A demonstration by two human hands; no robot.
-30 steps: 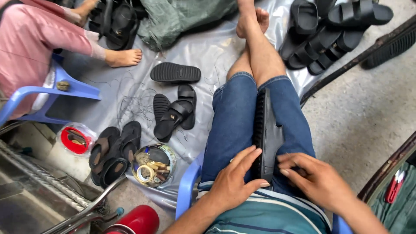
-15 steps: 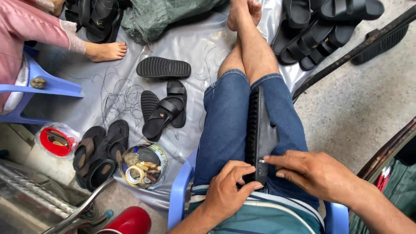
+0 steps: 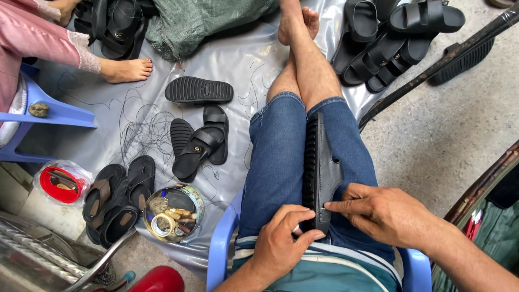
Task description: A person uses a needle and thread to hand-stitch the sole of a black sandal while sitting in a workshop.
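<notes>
Head view. The person sat on a blue plastic chair [image 3: 220, 254] with a black sandal [image 3: 321, 173] standing on edge between the thighs, its ribbed sole facing the left leg. The left hand [image 3: 281, 246] gripped the near end of the sandal, fingers curled closed around the heel. The right hand [image 3: 384, 211] pressed against the same end from the other side, forefinger and thumb pinched narrow at the sole's edge; whether they held a needle or thread could not be told at this size.

On the grey plastic sheet [image 3: 254, 59] lay a loose ribbed sole [image 3: 199, 90], a strapped black sandal on a second sole [image 3: 201, 144], and a tangle of dark thread [image 3: 145, 130]. A round tin of odds and ends [image 3: 173, 212] sat near the chair leg, brown sandals [image 3: 119, 196] beside it. A clear bag holding a red round lid [image 3: 58, 184] rested at far left. More black sandals [image 3: 394, 38] were piled at upper right. Another person's bare foot [image 3: 127, 70] rested on the sheet.
</notes>
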